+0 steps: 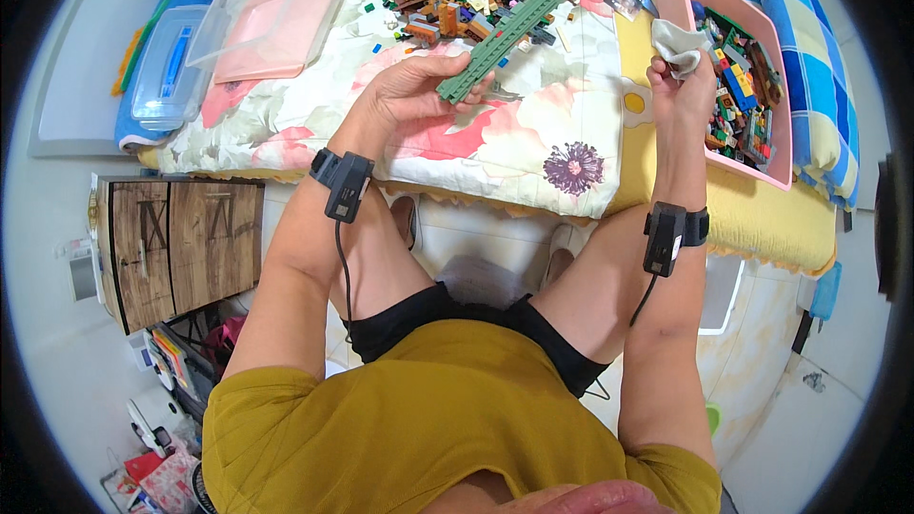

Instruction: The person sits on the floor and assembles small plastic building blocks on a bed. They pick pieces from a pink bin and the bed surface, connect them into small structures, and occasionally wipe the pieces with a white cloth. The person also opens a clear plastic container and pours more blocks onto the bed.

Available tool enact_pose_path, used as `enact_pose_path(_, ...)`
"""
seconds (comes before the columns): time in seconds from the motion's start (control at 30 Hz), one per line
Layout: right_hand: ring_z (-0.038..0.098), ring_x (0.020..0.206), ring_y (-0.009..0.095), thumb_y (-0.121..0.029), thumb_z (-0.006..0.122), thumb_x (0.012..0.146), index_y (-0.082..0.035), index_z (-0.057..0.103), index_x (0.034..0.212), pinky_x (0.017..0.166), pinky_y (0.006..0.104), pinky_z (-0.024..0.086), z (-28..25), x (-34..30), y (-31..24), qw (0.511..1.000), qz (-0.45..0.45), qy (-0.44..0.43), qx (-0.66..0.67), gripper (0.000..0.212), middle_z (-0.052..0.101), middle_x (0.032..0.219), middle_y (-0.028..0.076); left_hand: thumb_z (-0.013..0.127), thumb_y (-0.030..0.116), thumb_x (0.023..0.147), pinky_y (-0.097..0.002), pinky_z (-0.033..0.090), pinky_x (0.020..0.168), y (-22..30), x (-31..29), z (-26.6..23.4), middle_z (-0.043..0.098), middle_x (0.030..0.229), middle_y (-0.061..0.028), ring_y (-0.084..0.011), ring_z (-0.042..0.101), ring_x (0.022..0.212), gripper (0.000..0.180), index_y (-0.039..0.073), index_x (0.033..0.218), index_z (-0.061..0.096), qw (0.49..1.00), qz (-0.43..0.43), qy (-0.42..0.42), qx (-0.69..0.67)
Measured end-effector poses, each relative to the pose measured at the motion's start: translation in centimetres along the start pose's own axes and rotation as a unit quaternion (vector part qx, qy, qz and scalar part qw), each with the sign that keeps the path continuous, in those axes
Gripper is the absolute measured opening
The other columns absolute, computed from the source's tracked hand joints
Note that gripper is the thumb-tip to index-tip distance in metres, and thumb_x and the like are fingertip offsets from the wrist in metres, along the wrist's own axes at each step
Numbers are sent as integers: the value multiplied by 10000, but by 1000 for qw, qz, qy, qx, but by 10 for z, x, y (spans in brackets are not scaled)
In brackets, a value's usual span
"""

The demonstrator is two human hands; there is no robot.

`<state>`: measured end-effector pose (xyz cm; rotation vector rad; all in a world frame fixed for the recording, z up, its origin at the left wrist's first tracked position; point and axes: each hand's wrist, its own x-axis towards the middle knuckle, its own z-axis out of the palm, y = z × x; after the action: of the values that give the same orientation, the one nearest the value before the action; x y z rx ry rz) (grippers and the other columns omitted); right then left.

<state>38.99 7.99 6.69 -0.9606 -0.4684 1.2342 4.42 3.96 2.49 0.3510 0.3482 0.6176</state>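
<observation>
A long green toy-brick strip [514,33] slants up and to the right from my left hand [424,88], whose thumb and fingers pinch its lower end. Behind the strip, a loose heap of mixed toy bricks [433,0] lies on the flowered bedspread. My right hand [687,86] is closed on a crumpled whitish cloth [680,46] at the left side of a pink bin [783,138]. Inside that bin are many coloured bricks [738,86], partly hidden by this hand. Each wrist wears a black strapped device with a cable.
A clear plastic box [271,19] and a lidded box with a blue handle [171,67] stand at the back left. Small packets [624,2] lie left of the bin. A rolled checked quilt [819,86] lines the right. Below left is a wooden cabinet [181,247].
</observation>
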Motion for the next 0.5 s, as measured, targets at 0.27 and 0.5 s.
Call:
enact_pose_path(0.27, 536, 614, 183, -229, 461, 1000, -21, 569, 1082, 516, 289, 417, 2, -3, 4, 1000, 4, -14, -7, 247, 602, 887, 116, 666, 257, 959, -294, 440, 726, 0, -1, 11, 505, 1098, -114, -168, 489, 906, 452, -28, 1268, 499, 1000, 12, 1, 0)
enact_pose_path(0.5, 535, 611, 173, -245, 471, 1002, -45, 568, 1122, 508, 278, 425, 0, -1, 10, 999, 5, -33, -11, 252, 610, 888, 109, 664, 339, 953, -315, 436, 764, -2, -8, 24, 503, 1016, -88, -172, 489, 912, 485, -67, 1202, 571, 999, 37, -14, 24)
